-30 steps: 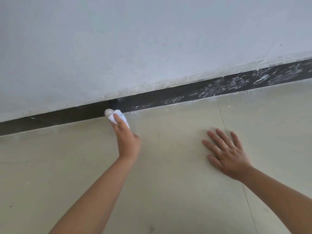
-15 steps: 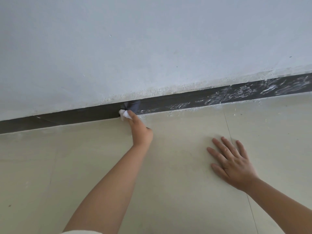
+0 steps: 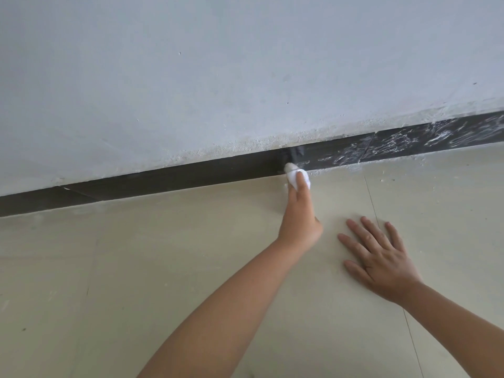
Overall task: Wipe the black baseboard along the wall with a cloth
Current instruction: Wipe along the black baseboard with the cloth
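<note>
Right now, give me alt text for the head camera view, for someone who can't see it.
A person's left hand presses a white cloth against a black baseboard where wall meets floor; the stretch to its right is streaked white. The right hand rests flat, fingers spread, on the pale floor tiles.

Bare room corner: plaster wall over tiled floor.

Wall (image 3: 218,77): pale grey-white, matte, with small specks and faint scuffs; it fills the upper half of the view and slants down to the left. Its lower edge is rough and crumbly, a band of off-white plaster residue (image 3: 245,145). Floor (image 3: 136,268): large cream-beige tiles, thin dark grout lines (image 3: 371,197) running toward the wall. White dust and crumbs (image 3: 387,177) scattered on the tiles close to the wall, right side. A small dark speck (image 3: 24,329) at lower left. Light even, soft, no hard shadows.
</note>
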`<action>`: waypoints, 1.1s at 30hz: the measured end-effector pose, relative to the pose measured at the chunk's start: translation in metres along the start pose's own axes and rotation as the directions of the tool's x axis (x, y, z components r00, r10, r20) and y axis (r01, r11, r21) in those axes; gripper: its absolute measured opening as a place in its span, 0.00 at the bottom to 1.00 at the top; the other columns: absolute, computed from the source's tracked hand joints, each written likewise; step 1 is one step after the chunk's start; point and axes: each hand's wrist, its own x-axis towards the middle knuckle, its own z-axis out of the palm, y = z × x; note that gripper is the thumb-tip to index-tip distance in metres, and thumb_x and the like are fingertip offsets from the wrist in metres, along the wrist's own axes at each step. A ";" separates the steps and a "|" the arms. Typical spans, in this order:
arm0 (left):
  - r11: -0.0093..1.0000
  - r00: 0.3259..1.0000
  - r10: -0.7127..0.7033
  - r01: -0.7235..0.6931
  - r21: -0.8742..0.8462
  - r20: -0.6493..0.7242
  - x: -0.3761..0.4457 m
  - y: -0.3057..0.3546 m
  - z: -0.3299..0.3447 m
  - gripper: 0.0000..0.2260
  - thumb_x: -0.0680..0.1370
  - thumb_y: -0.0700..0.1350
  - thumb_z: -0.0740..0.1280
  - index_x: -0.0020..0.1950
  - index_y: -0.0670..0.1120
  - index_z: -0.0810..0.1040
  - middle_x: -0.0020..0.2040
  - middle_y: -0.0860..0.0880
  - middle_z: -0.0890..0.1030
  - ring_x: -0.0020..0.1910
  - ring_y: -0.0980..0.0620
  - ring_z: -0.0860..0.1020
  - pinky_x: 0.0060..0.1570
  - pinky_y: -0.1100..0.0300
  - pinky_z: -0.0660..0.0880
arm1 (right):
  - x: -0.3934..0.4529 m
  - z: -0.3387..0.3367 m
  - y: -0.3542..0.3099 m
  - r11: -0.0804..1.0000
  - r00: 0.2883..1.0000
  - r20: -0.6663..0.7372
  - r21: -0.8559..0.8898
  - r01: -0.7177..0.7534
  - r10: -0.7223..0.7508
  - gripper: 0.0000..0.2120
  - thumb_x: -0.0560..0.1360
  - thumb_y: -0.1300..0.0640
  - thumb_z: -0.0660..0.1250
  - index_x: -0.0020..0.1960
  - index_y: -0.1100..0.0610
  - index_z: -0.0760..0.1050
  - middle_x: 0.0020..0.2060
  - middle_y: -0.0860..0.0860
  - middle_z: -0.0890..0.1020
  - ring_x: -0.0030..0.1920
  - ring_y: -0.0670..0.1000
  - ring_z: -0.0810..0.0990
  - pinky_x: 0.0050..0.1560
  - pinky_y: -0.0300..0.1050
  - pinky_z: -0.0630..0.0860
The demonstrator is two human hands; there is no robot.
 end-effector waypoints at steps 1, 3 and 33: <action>0.999 0.998 -0.030 0.031 0.010 -0.064 -0.004 -0.004 0.000 0.33 0.72 0.28 0.54 0.73 0.40 0.42 0.75 0.40 0.44 0.73 0.44 0.54 0.53 0.73 0.57 | 0.000 -0.001 0.000 1.000 1.000 -0.002 -0.020 0.004 -0.004 0.36 0.79 0.40 0.36 0.56 0.56 0.80 0.58 0.58 0.79 0.71 0.52 0.55 0.68 0.52 0.45; 0.995 0.974 -0.088 0.094 0.020 -0.207 -0.009 -0.015 -0.005 0.33 0.72 0.27 0.54 0.73 0.40 0.42 0.74 0.40 0.44 0.72 0.46 0.56 0.49 0.78 0.53 | 0.000 -0.002 0.000 0.997 1.000 -0.001 -0.069 0.015 -0.015 0.36 0.79 0.40 0.36 0.55 0.55 0.80 0.58 0.58 0.79 0.64 0.56 0.65 0.67 0.52 0.46; 0.991 0.987 0.118 -0.109 0.078 -0.113 0.003 0.025 0.031 0.33 0.71 0.28 0.55 0.73 0.39 0.45 0.74 0.43 0.41 0.73 0.51 0.50 0.65 0.62 0.57 | 0.007 -0.025 -0.003 0.982 0.939 0.332 -0.187 -0.026 0.088 0.35 0.79 0.42 0.34 0.57 0.53 0.79 0.58 0.54 0.80 0.57 0.60 0.78 0.65 0.52 0.47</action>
